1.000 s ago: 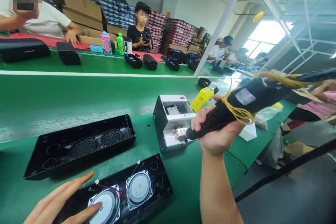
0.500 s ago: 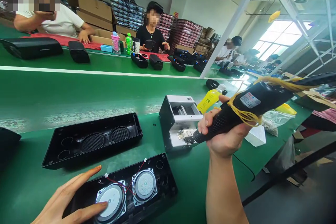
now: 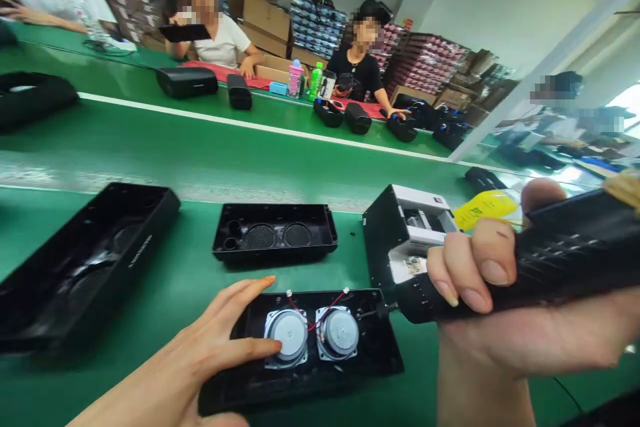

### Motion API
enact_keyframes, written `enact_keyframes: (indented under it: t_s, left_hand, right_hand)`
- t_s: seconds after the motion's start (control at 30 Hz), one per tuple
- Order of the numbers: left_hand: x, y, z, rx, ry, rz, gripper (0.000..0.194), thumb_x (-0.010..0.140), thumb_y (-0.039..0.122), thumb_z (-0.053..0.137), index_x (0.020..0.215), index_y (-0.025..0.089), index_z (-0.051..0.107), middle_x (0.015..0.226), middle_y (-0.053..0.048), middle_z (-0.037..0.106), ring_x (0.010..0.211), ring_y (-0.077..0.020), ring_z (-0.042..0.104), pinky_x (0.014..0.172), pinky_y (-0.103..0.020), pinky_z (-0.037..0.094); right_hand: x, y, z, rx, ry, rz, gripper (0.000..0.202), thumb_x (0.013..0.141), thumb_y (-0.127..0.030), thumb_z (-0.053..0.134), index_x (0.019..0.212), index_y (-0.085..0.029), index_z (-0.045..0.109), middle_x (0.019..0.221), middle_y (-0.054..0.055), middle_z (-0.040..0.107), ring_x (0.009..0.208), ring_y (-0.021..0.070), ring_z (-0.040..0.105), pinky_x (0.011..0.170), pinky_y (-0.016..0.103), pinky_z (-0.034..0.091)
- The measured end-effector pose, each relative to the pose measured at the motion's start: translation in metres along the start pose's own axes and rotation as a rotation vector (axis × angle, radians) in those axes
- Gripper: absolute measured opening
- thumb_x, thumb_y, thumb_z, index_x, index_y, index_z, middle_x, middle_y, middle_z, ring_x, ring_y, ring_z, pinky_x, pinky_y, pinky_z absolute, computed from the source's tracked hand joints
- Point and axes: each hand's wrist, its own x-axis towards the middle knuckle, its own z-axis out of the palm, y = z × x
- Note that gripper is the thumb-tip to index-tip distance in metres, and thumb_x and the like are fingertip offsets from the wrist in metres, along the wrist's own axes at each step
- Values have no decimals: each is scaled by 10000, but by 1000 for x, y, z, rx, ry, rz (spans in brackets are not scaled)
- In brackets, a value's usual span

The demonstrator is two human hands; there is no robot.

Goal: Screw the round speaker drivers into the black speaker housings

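My left hand (image 3: 215, 340) is open, fingers spread over the left end of a black speaker housing (image 3: 377, 360), one finger on a round silver speaker driver (image 3: 289, 333). A second driver (image 3: 341, 332) sits to its right, and thin red wires with white plugs run from both. My right hand (image 3: 480, 280) is wrapped round a black electric screwdriver (image 3: 575, 240), held nearly level. Its bit points left, its tip by the upper right corner of the second driver; whether it touches a screw I cannot tell.
Behind lies a black housing shell (image 3: 275, 255); a larger one (image 3: 135, 247) is at left. A black-and-white screw feeder (image 3: 383, 233) and a yellow bottle (image 3: 485, 208) stand behind the screwdriver. Across the bench, co-workers sit behind black speakers (image 3: 187, 82).
The screwdriver has come down from above the screw feeder's front to the second driver's corner. My left hand still rests on the first driver. The view has swung left, showing the larger shell.
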Motion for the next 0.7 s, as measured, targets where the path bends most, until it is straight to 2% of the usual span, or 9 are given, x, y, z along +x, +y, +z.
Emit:
enact_keyframes:
  t_s: [0.1, 0.2, 0.3, 0.47, 0.7]
  left_hand:
    - [4, 9, -17, -8, -169, -29, 893, 749, 262, 968, 1519, 542, 613, 1880, 33, 143, 1682, -424, 311, 1259, -694, 427]
    - [7, 14, -20, -34, -141, -39, 888, 753, 213, 965, 1498, 556, 626, 1877, 38, 162, 1684, -423, 305, 1266, -720, 410]
    - [8, 15, -16, -59, -90, -14, 761, 812, 237, 927, 1467, 526, 670, 1861, 19, 234, 1668, -401, 352, 1287, -685, 419]
    - [7, 14, -14, -71, -96, -14, 702, 829, 262, 902, 1452, 508, 689, 1838, 18, 292, 1663, -379, 363, 1324, -639, 402]
    - [13, 18, -19, -85, -117, -14, 664, 820, 238, 889, 1421, 465, 719, 1793, -2, 371, 1642, -352, 389, 1336, -593, 401]
  right_hand:
    - [-5, 14, 39, 91, -45, 73, 463, 960, -703, 753, 1211, -314, 741, 590, -85, 570, 344, 108, 418, 323, 229, 416]
    - [-13, 35, 72, 175, -128, 125, 501, 985, -751, 697, 1219, -312, 757, 600, -67, 589, 371, 118, 472, 351, 224, 449]
    - [-22, 59, 94, 194, -169, 163, 582, 948, -821, 686, 1226, -314, 757, 621, -59, 595, 381, 132, 478, 354, 239, 443]
    - [-38, 90, 106, 142, -252, 199, 670, 944, -880, 617, 1250, -291, 710, 624, -64, 579, 370, 140, 450, 353, 259, 417]
    - [-44, 108, 101, 87, -288, 201, 672, 1000, -866, 525, 1330, -292, 634, 643, -64, 565, 387, 135, 447, 379, 258, 415]
